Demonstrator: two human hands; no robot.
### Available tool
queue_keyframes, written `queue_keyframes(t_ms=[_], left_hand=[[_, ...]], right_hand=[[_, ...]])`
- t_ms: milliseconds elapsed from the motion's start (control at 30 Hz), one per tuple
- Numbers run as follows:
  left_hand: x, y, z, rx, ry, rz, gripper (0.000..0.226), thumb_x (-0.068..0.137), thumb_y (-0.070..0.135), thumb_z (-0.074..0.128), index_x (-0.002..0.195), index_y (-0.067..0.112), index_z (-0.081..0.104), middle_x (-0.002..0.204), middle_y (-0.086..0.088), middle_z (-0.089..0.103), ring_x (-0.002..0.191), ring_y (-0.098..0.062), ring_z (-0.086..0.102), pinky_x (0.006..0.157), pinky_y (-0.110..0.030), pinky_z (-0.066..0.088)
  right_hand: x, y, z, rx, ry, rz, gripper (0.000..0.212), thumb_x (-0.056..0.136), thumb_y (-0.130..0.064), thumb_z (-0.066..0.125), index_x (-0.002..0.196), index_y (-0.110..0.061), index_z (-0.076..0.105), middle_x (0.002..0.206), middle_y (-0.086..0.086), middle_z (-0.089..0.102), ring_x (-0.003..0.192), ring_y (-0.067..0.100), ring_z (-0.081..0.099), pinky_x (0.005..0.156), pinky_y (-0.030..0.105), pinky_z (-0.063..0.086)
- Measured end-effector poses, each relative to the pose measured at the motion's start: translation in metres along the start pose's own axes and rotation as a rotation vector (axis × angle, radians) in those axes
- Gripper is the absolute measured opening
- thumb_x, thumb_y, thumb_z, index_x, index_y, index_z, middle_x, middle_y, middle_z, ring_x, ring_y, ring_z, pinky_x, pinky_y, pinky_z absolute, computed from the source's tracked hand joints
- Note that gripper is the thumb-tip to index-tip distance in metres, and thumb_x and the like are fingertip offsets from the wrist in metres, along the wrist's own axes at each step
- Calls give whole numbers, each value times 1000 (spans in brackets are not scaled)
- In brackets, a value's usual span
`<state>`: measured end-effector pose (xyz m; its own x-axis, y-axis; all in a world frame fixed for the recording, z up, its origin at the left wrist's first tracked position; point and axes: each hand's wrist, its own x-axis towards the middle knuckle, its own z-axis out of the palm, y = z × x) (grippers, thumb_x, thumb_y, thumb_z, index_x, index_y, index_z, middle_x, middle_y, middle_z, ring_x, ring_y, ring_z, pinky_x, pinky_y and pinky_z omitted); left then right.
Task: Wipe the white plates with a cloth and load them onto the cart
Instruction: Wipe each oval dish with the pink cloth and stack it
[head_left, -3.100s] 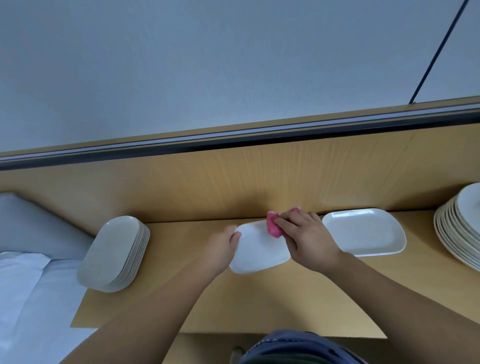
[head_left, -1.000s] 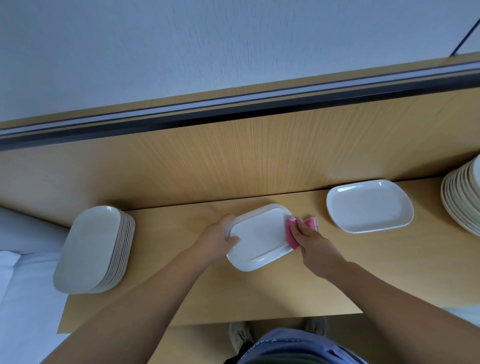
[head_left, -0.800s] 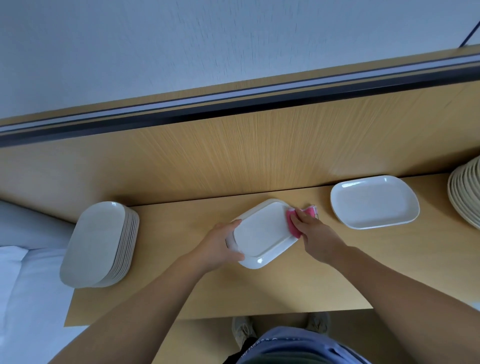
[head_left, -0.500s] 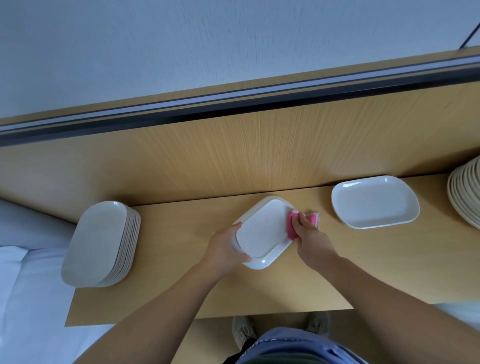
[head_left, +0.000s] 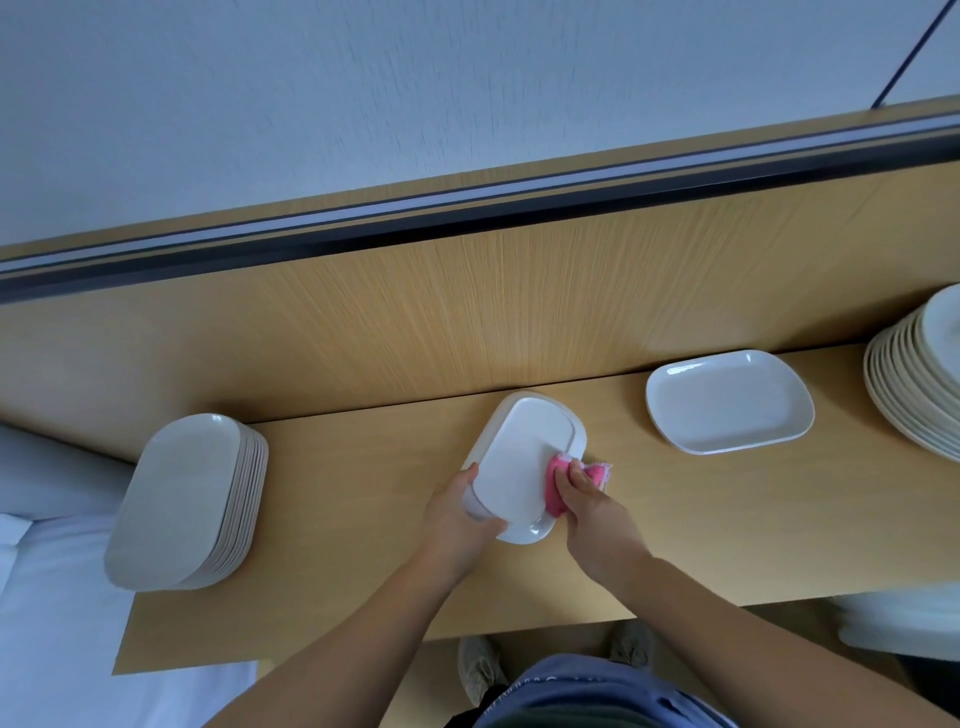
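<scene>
Change: the plate (head_left: 524, 457) has turned end-on; the pink cloth (head_left: 557, 488) has slid nearer.
Left hand (head_left: 460, 519): curled, gripping the plate's near-left rim.
Right hand (head_left: 592, 512): just right of the plate, fingers clutching the pink cloth against it.

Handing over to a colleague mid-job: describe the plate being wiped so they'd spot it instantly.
On the long wooden counter, look midway between the left plate stack and the lone plate lying flat. It is the white plate the left hand grips, the only one with a pink cloth pressed on it by the right hand.
</scene>
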<state>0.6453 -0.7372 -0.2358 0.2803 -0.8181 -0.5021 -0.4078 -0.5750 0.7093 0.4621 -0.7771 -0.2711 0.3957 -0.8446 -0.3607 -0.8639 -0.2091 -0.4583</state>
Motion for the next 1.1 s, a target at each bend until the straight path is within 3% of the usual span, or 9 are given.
queue_keyframes(t_ms=[67,200,333,500,700,767,833,900,1100], left_hand=[[-1,0,2,-18,3,0,76,72,14,81,139,22,45,126,3,51,112,-15,47,94,-32,48],[-2,2,5,-58,30,8,67,75,11,79,134,21,49,115,7,51,105,-11,48,83,-22,44],[-1,5,2,-51,30,27,67,75,14,79,135,20,50,117,7,53,109,-12,51,86,-24,47],[0,8,5,-46,6,54,65,73,9,80,131,20,53,116,9,57,105,-11,54,74,-8,42],[3,13,3,-29,-22,23,78,73,12,83,141,18,46,138,2,50,122,-15,48,97,-23,45],[2,14,0,-34,-34,31,74,74,9,82,139,18,48,132,5,51,119,-13,49,93,-16,44],[0,15,-2,-56,-53,47,59,76,5,79,126,22,53,112,14,54,103,-7,50,74,0,41],[-2,17,-2,-78,-61,54,55,76,0,76,118,26,52,96,23,48,90,-2,49,61,3,38],[-2,13,-2,-72,-58,34,69,74,2,77,135,21,50,109,16,48,107,-6,47,71,-4,38]], right_hand=[[-1,1,-1,-19,6,-14,65,98,-5,42,155,-18,12,160,-1,17,137,28,37,100,31,46],[-15,-1,13,-37,-80,-120,66,95,-1,38,155,-13,14,162,3,3,149,24,6,120,34,14],[-24,13,15,-161,33,-363,76,77,-4,62,147,-11,34,148,13,43,134,31,45,108,41,38],[-11,3,-10,-239,180,-463,76,54,2,83,127,-9,63,129,11,62,120,30,59,100,41,43],[-3,12,2,-534,-49,-586,91,56,-11,84,140,-14,49,141,9,52,133,34,46,103,50,43],[1,16,-2,-568,-59,-586,91,56,-12,85,140,-15,49,143,7,51,134,33,44,106,48,40],[8,20,-8,-577,-54,-587,90,56,-11,86,139,-16,50,143,7,51,134,33,44,106,47,38],[15,26,-15,-568,-71,-556,89,60,-7,83,141,-16,47,145,7,48,137,33,37,108,48,35],[39,44,-30,-466,-2,-494,74,80,6,55,148,-14,33,154,8,33,142,27,7,114,45,6]])
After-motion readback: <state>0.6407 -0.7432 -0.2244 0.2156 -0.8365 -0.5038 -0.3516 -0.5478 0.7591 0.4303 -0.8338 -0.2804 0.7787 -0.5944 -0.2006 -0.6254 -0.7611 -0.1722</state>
